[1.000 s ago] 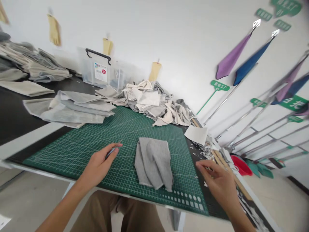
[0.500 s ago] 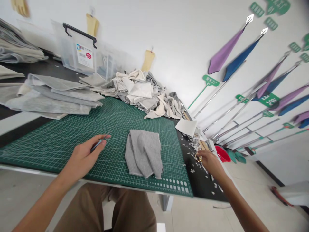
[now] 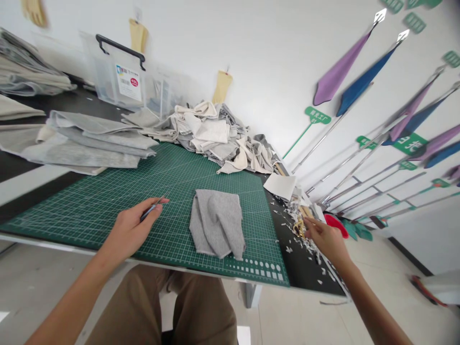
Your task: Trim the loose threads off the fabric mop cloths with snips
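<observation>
Pinching a slim blue-handled tool point(image 3: 148, 211), the left hand point(image 3: 132, 226) is over the green cutting mat point(image 3: 179, 167); a grey cloth point(image 3: 217, 223) lies there, between the hands. The right hand point(image 3: 326, 237) is at gold scissors point(image 3: 298, 228) among pale scraps point(image 3: 289, 249); standing here, I can't tell whether its fingers grip them. Swept inward, the tool's thin tip could snag the cloth; scraps might cling to the scissors. Their blades are hard to make out.

Blue tool point(image 3: 148, 211) pt. hidden in L hand point(image 3: 133, 224), cloth stack point(image 3: 32, 76) cut off @ pic edge
</observation>
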`<action>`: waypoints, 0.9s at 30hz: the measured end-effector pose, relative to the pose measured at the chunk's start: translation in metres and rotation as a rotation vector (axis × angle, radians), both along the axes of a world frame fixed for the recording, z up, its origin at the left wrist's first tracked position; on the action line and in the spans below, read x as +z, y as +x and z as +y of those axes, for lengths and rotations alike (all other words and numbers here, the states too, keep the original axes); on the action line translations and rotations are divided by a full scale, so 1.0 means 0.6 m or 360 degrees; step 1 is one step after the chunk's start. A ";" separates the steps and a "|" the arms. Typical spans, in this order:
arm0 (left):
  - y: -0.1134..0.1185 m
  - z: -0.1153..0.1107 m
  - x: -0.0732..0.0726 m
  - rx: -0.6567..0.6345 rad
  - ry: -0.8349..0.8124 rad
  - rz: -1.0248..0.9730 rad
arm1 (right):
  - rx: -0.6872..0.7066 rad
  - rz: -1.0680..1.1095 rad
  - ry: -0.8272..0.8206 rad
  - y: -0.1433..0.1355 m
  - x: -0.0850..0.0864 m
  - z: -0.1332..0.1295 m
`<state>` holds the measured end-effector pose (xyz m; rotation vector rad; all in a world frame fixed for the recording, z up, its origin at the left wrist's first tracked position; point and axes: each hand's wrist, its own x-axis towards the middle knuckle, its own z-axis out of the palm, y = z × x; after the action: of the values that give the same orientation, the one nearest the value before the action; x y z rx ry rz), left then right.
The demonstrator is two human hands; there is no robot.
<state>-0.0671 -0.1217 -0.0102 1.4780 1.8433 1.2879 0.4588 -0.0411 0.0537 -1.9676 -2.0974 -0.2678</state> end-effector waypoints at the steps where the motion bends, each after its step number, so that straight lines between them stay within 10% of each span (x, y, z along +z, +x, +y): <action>1: -0.001 0.000 -0.001 -0.0039 -0.0011 0.0026 | -0.0023 0.0019 0.0018 -0.004 0.004 -0.004; 7: -0.001 -0.003 0.000 -0.0095 -0.0013 0.0041 | 0.0594 0.0157 0.0114 -0.106 0.021 -0.049; 13: 0.003 -0.006 0.010 -0.0116 0.0066 0.0018 | 0.1046 0.0311 -0.0425 -0.281 0.031 -0.101; 20: 0.001 -0.004 0.003 -0.0086 0.0089 -0.0011 | 0.1217 0.0063 -0.0455 -0.407 -0.053 -0.064; 27: -0.001 -0.003 0.003 -0.0098 0.0186 -0.0072 | 0.1113 0.0002 -0.0040 -0.430 -0.113 -0.053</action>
<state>-0.0674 -0.1232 -0.0083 1.5403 1.7064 1.4088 0.2007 -0.0726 -0.0140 -1.1240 -2.6235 -0.0977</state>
